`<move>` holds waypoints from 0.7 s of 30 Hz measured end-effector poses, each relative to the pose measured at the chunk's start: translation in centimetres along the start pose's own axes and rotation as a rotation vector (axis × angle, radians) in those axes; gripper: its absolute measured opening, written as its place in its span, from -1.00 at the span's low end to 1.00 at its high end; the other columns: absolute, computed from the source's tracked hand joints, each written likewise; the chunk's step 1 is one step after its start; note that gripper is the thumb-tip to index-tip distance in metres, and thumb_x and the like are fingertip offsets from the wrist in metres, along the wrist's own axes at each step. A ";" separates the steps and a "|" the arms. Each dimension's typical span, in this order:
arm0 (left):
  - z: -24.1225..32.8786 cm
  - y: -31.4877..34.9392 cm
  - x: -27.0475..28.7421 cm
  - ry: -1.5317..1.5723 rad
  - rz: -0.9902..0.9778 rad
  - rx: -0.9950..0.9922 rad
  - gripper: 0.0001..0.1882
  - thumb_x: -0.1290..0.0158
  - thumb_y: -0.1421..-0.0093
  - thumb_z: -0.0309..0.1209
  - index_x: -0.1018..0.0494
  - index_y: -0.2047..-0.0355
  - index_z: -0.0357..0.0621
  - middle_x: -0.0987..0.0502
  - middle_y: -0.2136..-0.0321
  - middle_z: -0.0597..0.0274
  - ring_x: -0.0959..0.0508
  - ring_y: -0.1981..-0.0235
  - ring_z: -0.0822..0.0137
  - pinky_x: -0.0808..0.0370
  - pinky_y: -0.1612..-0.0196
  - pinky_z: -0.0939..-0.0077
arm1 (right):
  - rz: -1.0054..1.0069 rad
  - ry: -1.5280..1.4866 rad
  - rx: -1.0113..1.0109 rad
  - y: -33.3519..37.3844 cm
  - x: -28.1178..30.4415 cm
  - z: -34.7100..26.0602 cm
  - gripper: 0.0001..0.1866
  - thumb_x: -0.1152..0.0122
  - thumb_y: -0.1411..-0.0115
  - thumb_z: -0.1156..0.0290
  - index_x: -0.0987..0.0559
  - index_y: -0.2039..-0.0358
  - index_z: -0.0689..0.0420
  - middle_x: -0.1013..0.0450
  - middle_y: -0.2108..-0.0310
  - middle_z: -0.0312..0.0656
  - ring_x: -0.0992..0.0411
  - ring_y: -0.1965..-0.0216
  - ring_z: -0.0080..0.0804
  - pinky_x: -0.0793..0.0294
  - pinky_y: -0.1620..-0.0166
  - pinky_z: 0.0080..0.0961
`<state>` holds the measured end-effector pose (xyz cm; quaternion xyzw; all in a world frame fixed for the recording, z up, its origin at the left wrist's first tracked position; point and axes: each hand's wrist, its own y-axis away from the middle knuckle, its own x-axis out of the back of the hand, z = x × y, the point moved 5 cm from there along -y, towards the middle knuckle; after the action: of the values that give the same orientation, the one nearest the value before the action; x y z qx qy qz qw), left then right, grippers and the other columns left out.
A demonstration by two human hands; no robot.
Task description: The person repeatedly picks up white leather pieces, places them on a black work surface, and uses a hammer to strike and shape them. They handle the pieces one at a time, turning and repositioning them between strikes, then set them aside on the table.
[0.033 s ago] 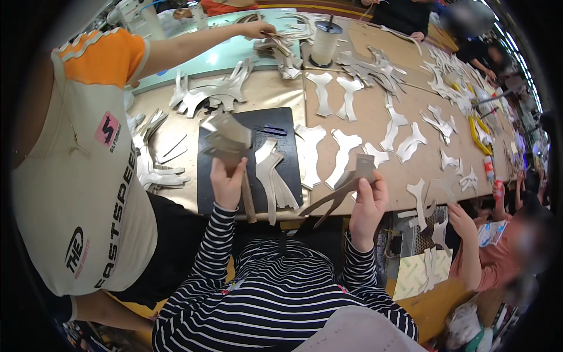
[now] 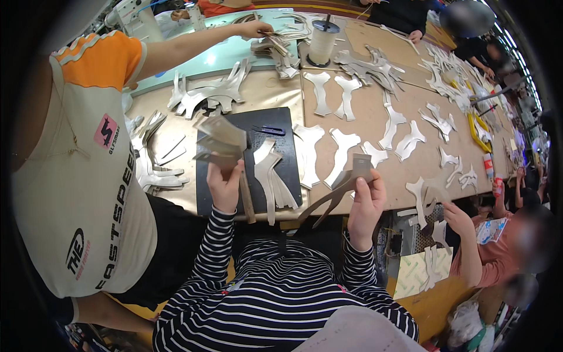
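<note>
My left hand (image 2: pixel 224 188) is raised over a black mat (image 2: pixel 281 117) and grips a fanned stack of grey cut pieces (image 2: pixel 220 141). My right hand (image 2: pixel 365 205) holds one long curved grey cut piece (image 2: pixel 334 196) above the table's near edge. More pale curved pieces (image 2: pixel 272 176) lie on the mat between my hands. Small blue snips (image 2: pixel 270 130) rest at the mat's far end. Both my sleeves are black-and-white striped.
A person in a white and orange shirt (image 2: pixel 82 164) stands close on my left, their hand (image 2: pixel 258 28) reaching over a far pile. Several pale cut pieces (image 2: pixel 343 149) cover the brown table. A tall thread cone (image 2: pixel 321 44) stands at the back. Another person's hand (image 2: pixel 457 218) works at the right.
</note>
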<state>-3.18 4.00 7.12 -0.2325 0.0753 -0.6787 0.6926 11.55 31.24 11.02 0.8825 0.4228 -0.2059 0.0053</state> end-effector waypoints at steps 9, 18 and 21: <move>5.3 5.7 -6.8 0.725 -0.273 0.460 -0.83 -0.15 -0.21 -0.49 -0.55 0.19 -0.28 -0.56 0.30 0.31 -0.43 0.49 0.59 -0.38 0.44 0.71 | -0.307 -0.007 -0.127 1.5 -5.0 0.2 -0.85 -0.12 -0.22 0.62 -0.48 0.18 0.33 -0.44 0.26 -0.28 -0.39 0.29 -0.64 -0.36 0.21 -0.71; 6.6 7.2 -8.4 0.741 -0.325 0.497 -0.71 -0.20 -0.19 -0.43 -0.52 0.10 -0.30 -0.51 0.40 0.40 -0.38 0.50 0.63 -0.34 0.42 0.71 | -0.276 0.226 0.069 1.3 -4.9 -0.2 -0.84 -0.14 -0.18 0.63 -0.49 0.20 0.32 -0.44 0.16 -0.11 -0.41 0.21 -0.42 -0.40 0.11 -0.57; 6.9 6.7 -8.3 0.725 -0.332 0.545 -0.71 -0.16 -0.21 -0.47 -0.52 0.08 -0.33 -0.50 0.41 0.42 -0.37 0.50 0.64 -0.31 0.44 0.73 | -0.142 0.320 0.219 1.7 -4.3 -1.3 -0.83 -0.14 -0.19 0.62 -0.50 0.19 0.34 -0.45 0.18 -0.13 -0.42 0.23 -0.47 -0.41 0.14 -0.60</move>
<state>5.25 13.35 8.55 0.2002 0.0934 -0.8123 0.5397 10.87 27.19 13.51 0.8673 0.4544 -0.1076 -0.1726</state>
